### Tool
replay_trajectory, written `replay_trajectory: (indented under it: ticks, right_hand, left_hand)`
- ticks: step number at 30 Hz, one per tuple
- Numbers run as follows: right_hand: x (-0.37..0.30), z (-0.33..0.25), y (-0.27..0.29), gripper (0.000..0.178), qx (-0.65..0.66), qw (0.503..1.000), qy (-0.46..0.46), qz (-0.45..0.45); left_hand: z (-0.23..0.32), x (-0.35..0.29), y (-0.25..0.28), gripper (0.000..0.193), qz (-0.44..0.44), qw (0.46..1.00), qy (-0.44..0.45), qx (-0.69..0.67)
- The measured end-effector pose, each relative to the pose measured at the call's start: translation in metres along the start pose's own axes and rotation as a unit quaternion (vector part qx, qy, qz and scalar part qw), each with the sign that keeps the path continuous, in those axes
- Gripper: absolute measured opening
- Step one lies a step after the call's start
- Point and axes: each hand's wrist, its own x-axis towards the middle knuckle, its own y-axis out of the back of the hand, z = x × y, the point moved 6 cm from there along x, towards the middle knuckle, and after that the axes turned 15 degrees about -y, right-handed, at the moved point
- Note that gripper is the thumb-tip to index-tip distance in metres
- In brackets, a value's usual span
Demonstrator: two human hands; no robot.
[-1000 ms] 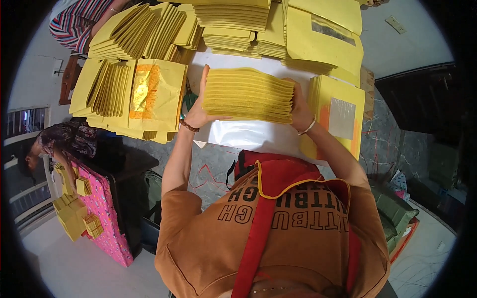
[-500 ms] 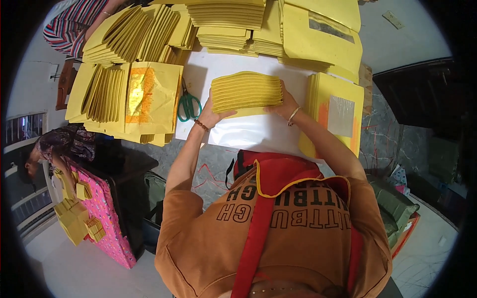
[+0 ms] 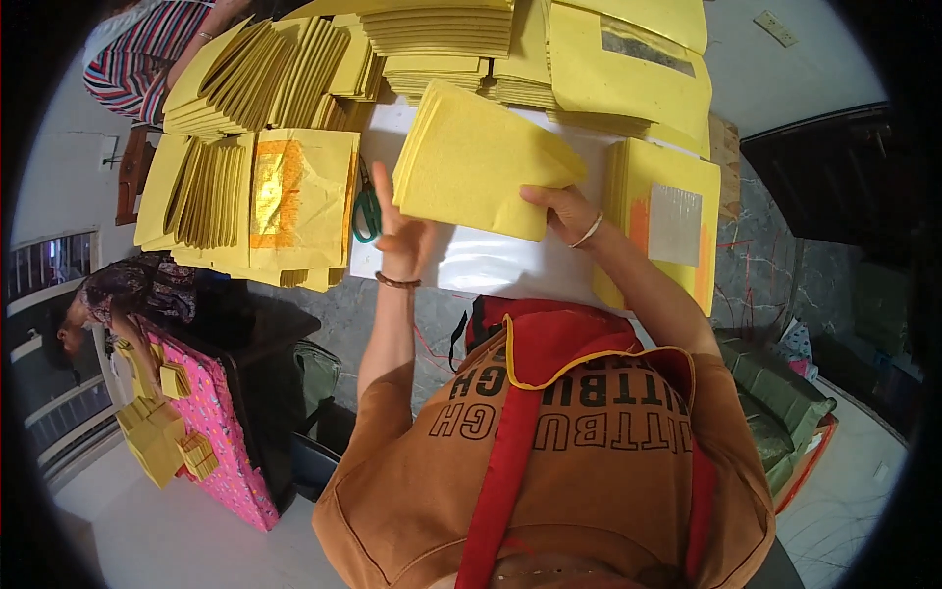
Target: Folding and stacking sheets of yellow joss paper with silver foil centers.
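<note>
A stack of yellow joss paper sheets (image 3: 481, 167) is tilted above the white tabletop, its broad face turned up. My right hand (image 3: 567, 213) grips its lower right edge, thumb on top and the other fingers hidden beneath. Beside the stack's left edge my left hand (image 3: 403, 236) is held open, fingers stretched, with nothing in it. Just left of that hand, green-handled scissors (image 3: 366, 211) lie on the white sheet (image 3: 481, 260).
Folded yellow paper bundles (image 3: 221, 191), one foil-marked, line the left. More stacks (image 3: 442, 29) fill the far side. A pile with a silver patch (image 3: 638, 226) stands right. One person in striped clothing (image 3: 137, 69) is far left; another works by a pink table (image 3: 211, 422).
The stack has turned from its layered edge to its flat face and tilted. My left hand has let go and opened; my right hand keeps its hold.
</note>
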Motion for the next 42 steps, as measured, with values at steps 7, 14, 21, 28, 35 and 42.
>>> replay_trajectory:
  ticks: [7,14,21,28,35,42]
  right_hand:
    - [0.012,0.011,-0.009,0.067,-0.029,0.998,0.021,-0.049]
    - [0.003,-0.048,-0.013,0.120,-0.454,0.882,0.126,0.005]
    - [0.042,-0.005,0.015,0.110,-0.413,0.908,0.056,-0.039]
    - [0.052,0.004,0.032,0.095,-0.415,0.908,0.051,-0.015]
    - [0.016,-0.028,-0.009,0.091,-0.344,0.929,0.134,0.004]
    - [0.013,-0.032,-0.014,0.078,-0.236,0.964,0.110,0.050]
  left_hand:
    - [-0.010,-0.001,0.003,0.057,0.077,0.952,-0.022,0.296]
    - [0.003,0.001,0.009,0.071,-0.073,0.858,0.051,0.506]
    - [-0.034,-0.008,0.045,0.076,-0.192,0.766,0.061,0.610]
    - [-0.049,-0.011,0.061,0.087,-0.216,0.756,0.138,0.602]
    - [-0.036,-0.006,0.017,0.052,-0.086,0.860,0.127,0.487]
    - [-0.033,-0.014,0.018,0.085,-0.059,0.928,0.111,0.351]
